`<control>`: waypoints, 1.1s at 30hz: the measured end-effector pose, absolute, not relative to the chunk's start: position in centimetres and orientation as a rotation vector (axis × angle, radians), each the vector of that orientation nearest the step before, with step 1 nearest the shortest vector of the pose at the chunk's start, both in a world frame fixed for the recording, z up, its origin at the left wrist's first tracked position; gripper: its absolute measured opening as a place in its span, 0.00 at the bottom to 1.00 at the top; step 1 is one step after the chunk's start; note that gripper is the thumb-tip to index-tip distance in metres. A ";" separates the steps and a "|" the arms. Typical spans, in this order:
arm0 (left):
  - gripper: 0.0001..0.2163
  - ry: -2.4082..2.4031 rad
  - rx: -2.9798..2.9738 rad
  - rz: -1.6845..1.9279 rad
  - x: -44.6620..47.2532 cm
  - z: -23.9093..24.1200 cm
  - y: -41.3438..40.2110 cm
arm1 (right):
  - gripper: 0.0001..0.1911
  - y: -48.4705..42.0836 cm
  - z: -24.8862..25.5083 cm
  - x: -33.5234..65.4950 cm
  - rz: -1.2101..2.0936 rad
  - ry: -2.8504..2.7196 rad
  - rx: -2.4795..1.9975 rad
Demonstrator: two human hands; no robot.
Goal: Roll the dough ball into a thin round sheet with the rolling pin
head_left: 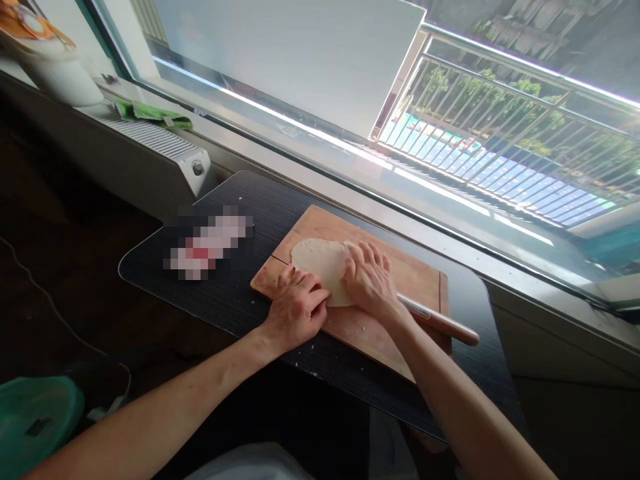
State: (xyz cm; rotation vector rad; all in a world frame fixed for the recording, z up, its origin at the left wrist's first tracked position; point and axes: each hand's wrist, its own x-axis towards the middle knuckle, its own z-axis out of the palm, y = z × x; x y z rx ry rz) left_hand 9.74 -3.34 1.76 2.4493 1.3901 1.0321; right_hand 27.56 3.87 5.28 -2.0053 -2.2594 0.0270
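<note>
A flat, pale sheet of dough point(323, 260) lies on a wooden cutting board point(320, 223). My left hand point(299, 303) is at its near left edge, fingers curled and thumb against the dough. Over the right edge, my right hand point(370, 277) has its fingers bent and closed on the dough. Just right of that hand lies a knife with a wooden handle point(450, 327), which sticks out past the board's right side. Most of its blade is hidden behind my right hand and forearm.
The board rests on a dark table point(250, 193), with crumbs near its front edge. A blurred-out item point(210, 243) lies at the left. Beyond are a radiator point(185, 157), a green cloth point(153, 115) and a window with railing. A green basin point(40, 420) stands lower left.
</note>
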 end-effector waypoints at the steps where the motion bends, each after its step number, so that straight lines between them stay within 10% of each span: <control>1: 0.08 1.387 2.452 1.033 9.7 1.7 -3.3 | 0.25 3.7 5.3 27.5 0.000 -2.284 -1.980; 33: 0.08 1.303 2.391 1.003 9.4 2.0 -3.3 | 0.24 6.6 4.3 27.8 -0.054 -2.235 -1.982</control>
